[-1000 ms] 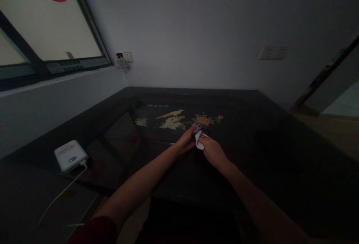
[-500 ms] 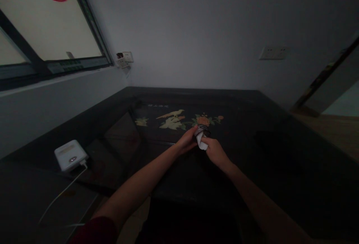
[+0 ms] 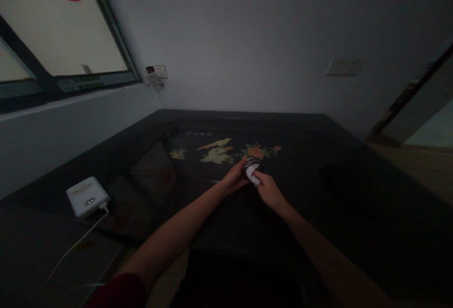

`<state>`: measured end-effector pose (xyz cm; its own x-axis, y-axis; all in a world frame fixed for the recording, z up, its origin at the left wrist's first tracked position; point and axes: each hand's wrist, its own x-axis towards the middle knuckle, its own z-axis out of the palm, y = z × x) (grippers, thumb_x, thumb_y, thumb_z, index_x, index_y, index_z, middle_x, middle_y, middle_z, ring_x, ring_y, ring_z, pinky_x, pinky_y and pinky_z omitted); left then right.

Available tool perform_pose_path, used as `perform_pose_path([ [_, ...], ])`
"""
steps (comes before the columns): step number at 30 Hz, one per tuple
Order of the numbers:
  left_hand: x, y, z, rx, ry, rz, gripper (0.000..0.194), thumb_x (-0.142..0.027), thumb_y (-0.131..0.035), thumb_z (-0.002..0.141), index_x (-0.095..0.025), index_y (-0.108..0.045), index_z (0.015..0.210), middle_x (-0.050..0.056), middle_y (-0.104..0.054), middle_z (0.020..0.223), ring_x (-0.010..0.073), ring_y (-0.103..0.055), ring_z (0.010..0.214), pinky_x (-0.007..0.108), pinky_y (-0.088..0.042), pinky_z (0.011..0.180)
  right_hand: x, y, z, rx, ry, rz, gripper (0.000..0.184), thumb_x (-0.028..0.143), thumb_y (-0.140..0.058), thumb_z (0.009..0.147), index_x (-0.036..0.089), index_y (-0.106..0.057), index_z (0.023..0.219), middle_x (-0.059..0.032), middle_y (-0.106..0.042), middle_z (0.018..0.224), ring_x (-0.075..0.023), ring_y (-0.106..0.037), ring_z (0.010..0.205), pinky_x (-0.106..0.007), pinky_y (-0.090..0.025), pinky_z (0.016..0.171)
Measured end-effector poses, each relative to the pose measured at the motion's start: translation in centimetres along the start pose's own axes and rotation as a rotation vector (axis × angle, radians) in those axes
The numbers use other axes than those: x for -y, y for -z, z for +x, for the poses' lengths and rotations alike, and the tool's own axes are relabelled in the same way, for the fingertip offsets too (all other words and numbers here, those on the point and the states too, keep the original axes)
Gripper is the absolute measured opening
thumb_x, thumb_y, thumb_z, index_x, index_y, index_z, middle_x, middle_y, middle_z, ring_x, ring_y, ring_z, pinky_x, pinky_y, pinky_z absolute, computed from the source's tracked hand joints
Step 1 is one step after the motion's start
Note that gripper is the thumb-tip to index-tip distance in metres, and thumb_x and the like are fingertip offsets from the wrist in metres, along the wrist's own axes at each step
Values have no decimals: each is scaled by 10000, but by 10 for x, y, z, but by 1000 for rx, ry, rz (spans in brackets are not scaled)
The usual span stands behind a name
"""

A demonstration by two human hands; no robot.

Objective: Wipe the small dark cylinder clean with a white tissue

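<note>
Both my hands meet over the middle of a dark table [image 3: 336,166]. My left hand [image 3: 234,178] grips a small dark shiny object [image 3: 253,162] that I cannot name in the dim light. My right hand [image 3: 269,191] pinches a small white cloth or tissue [image 3: 252,173] and presses it against that object. The painted flower and bird pattern [image 3: 226,150] on the table top lies just beyond my fingers.
A white power bank [image 3: 87,196] with a white cable [image 3: 76,244] lies on the table at the left. A window [image 3: 53,39] fills the left wall, with a wall socket [image 3: 155,73] beside it. Another socket plate [image 3: 344,67] sits on the back wall.
My right hand has shifted the white cloth a little over the dark object, bunching it closer to the object. My left hand has stayed in place.
</note>
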<state>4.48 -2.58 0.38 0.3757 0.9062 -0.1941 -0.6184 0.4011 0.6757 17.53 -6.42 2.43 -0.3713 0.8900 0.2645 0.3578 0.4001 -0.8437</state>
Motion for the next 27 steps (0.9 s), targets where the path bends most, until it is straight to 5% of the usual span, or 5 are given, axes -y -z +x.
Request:
perform_pose_path([
  [7,2,2,4,68,-7,-4,337,-394,-456,885,-115,-644,858,82,-677,828,184,-623,847,279,-429,851,8,5,-4,134,209,-705,360,16,-359,802,148,-621,1011,-110,-662,1042,-195,-587,993,-296,-420,874],
  [12,2,2,4,61,-6,-9,312,-379,-472,881,-119,-642,855,63,-670,803,145,-615,767,233,-431,783,14,5,-2,171,275,-877,303,56,-396,836,91,-626,1030,-171,-625,1140,-235,-538,1109,-353,-365,991],
  [17,2,0,1,58,-30,5,301,-369,-471,885,-121,-642,888,70,-668,827,162,-617,806,263,-426,838,11,6,-4,129,124,-620,365,-8,-365,767,141,-650,938,-106,-667,1018,-196,-586,978,-280,-408,858],
  [22,2,0,0,22,-37,12,289,-375,-499,872,-129,-636,939,68,-666,871,166,-608,818,270,-430,822,3,4,-1,32,8,-89,299,57,-392,719,157,-664,796,-32,-659,721,-166,-574,716,-245,-403,673],
  [27,0,-2,-2,-7,-6,2,309,-380,-450,893,-135,-636,924,54,-657,830,150,-595,733,275,-447,770,-4,-5,4,-77,-102,465,292,204,-498,702,140,-673,926,-37,-668,791,-173,-572,728,-269,-417,685],
])
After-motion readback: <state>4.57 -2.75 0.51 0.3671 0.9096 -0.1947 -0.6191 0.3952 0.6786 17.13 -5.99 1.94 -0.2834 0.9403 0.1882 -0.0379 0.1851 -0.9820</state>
